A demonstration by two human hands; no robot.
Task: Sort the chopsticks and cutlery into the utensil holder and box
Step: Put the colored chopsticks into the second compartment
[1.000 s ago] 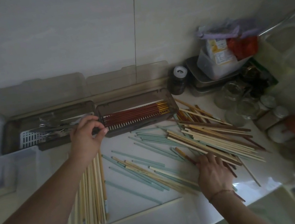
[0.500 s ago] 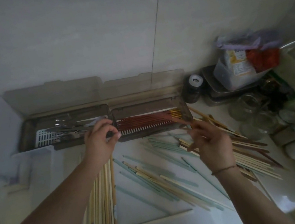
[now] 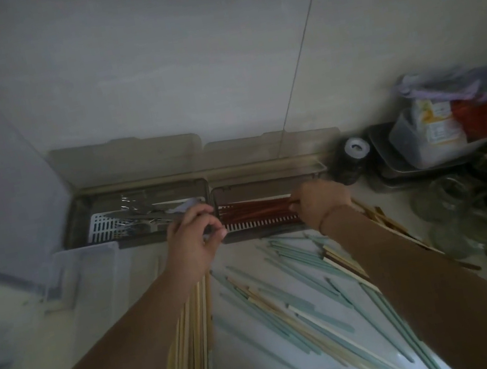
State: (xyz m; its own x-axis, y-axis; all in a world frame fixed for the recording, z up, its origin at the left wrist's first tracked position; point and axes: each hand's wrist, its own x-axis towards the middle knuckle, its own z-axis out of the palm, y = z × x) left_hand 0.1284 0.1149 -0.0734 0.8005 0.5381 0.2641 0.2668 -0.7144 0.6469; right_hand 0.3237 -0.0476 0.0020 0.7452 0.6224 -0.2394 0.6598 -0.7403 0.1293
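Note:
Two brown lidded boxes stand against the wall. The left box [image 3: 79, 219] holds metal cutlery [image 3: 143, 213] on a white grid. The right box [image 3: 267, 181] holds red chopsticks [image 3: 256, 208]. My left hand [image 3: 194, 238] grips the boxes' front edge where they meet, fingers curled. My right hand [image 3: 319, 200] pinches the end of a red chopstick at the right end of the right box. Pale wooden chopsticks [image 3: 193, 329] lie under my left forearm; teal chopsticks [image 3: 300, 275] and cream ones are strewn between my arms.
A clear plastic container [image 3: 89, 276] sits left of my left hand. At the right stand a dark jar with a white cap [image 3: 355, 151], a metal tray with bags [image 3: 441, 130] and several glass jars [image 3: 453, 199]. More brown chopsticks [image 3: 385, 221] lie behind my right forearm.
My right hand rose from the pile with a red chopstick and moved up to the right box. My left hand stayed at the boxes' front edge. The view tilted upward.

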